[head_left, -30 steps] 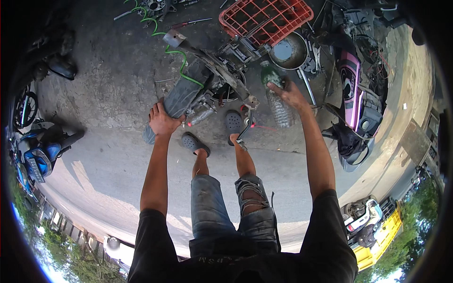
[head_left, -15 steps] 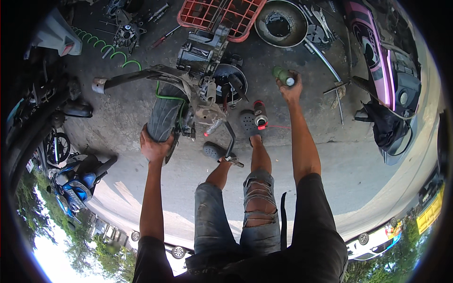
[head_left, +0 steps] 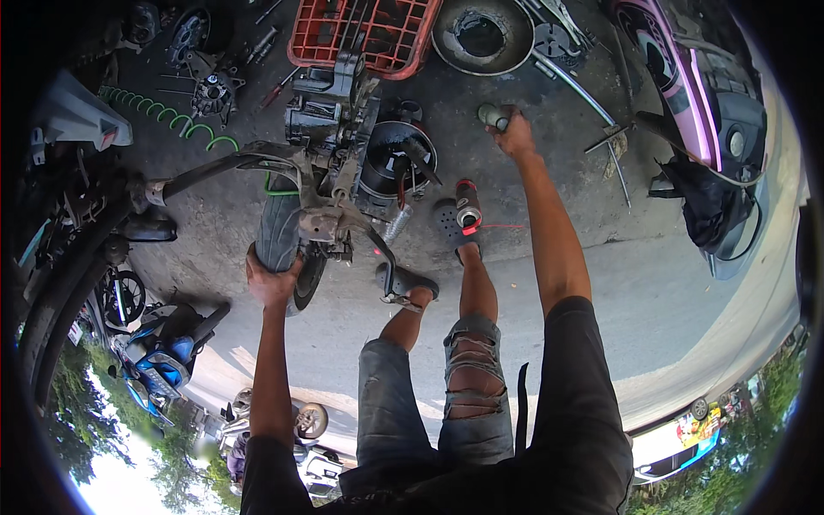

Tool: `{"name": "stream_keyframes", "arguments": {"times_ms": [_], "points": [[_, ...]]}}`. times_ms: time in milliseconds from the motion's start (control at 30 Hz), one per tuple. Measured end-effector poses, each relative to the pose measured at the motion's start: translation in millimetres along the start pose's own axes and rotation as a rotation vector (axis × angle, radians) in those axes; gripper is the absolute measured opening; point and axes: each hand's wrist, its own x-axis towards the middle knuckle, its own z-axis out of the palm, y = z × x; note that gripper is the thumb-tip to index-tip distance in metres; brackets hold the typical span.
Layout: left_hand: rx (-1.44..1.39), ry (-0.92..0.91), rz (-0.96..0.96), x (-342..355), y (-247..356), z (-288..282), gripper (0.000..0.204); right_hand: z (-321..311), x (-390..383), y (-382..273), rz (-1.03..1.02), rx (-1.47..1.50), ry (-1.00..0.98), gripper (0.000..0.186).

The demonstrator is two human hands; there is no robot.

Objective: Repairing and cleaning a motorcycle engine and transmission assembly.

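Two grips: left hand (head_left: 273,279) on motorcycle tyre (head_left: 279,227), right hand (head_left: 517,134) round green bottle (head_left: 491,116), which could drop if held loosely

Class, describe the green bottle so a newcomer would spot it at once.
Find the red crate at the picture's top, then the wide round pan to its right. Just below the pan, the right hand grips the green bottle. Unlike the grey metal bar to its right, it is green and gripped.
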Motion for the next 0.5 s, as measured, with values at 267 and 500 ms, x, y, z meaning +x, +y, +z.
{"name": "stream_keyframes", "arguments": {"times_ms": [267,500], "points": [[-0.039,0.039,0.008,3,-8,-8,0.093,-177,-71,3,-0.369,-0.725,0.603,0.07],[-0.118,0.053,0.023,5,7,3,0.092,-455,-116,174,0.092,-0.739,0.155,0.084]]}}
